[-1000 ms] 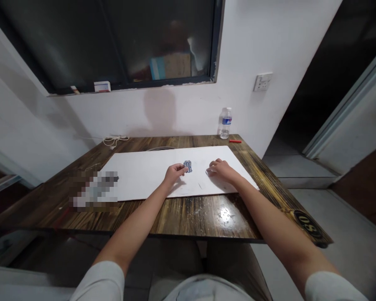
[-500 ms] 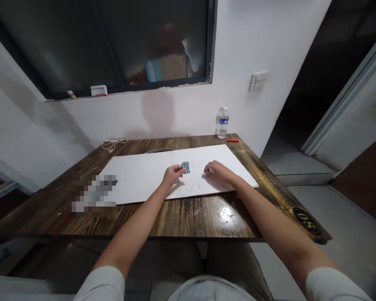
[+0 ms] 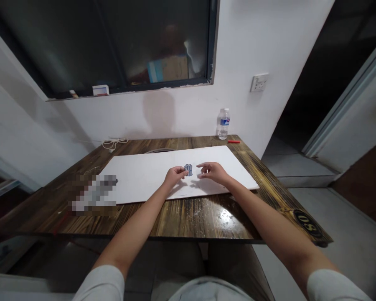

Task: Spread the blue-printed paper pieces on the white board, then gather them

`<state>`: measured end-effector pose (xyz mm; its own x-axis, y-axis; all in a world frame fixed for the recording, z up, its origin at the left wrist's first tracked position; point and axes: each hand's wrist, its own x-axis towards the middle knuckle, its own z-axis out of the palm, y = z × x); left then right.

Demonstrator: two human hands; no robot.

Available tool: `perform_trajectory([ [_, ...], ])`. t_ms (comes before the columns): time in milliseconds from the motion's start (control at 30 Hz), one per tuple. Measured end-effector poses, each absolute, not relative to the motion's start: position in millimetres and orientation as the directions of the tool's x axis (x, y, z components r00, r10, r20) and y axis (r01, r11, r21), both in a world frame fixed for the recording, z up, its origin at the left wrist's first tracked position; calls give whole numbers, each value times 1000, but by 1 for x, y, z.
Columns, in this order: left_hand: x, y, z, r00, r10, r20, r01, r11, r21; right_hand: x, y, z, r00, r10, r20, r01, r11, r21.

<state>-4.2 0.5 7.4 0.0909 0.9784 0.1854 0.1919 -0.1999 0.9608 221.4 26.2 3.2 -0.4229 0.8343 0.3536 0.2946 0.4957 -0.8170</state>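
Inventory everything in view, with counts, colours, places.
Window: 1, dark, upper left
Carton: 1, tan-blue, seen in window
Small box: 1, white, window's base
Socket: 1, white, right of window
Table: 1, brown, centre
Water bottle: 1, clear, table's far edge
Stick: 1, red, near bottle
Cable: 1, white, table's far left
Number plaque: 1, black-yellow, near right corner
Board: 1, white, on table
Slotted piece: 1, blue-grey, over board
Left hand: 1, bare, holding piece
Right hand: 1, bare, right of piece

A dark-framed window (image 3: 81, 46) sits in the white wall (image 3: 244, 46) beyond a wooden table (image 3: 184, 219).
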Motion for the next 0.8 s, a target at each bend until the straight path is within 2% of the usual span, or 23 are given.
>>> perform_trajectory([
  [200, -4, -1, 6, 136, 979, 152, 218, -179, 959, 210, 18, 5, -333, 826, 455, 278, 547, -790],
  [367, -3, -4, 7, 165, 977, 132, 242, -170, 955, 205, 6, 8, -333, 671, 662, 247, 740, -626],
  [567, -4, -3, 7, 244, 961, 129, 244, -190, 951, 205, 3, 7, -350, 529, 773, 289, 846, -448],
  [700, -4, -3, 7, 264, 954, 140, 193, -195, 962, 205, 8, 3, -438, 446, 780, 363, 882, -300],
  [800, -4, -5, 8, 264, 953, 151, 158, -197, 968, 205, 11, 2, -501, 437, 747, 403, 882, -246],
])
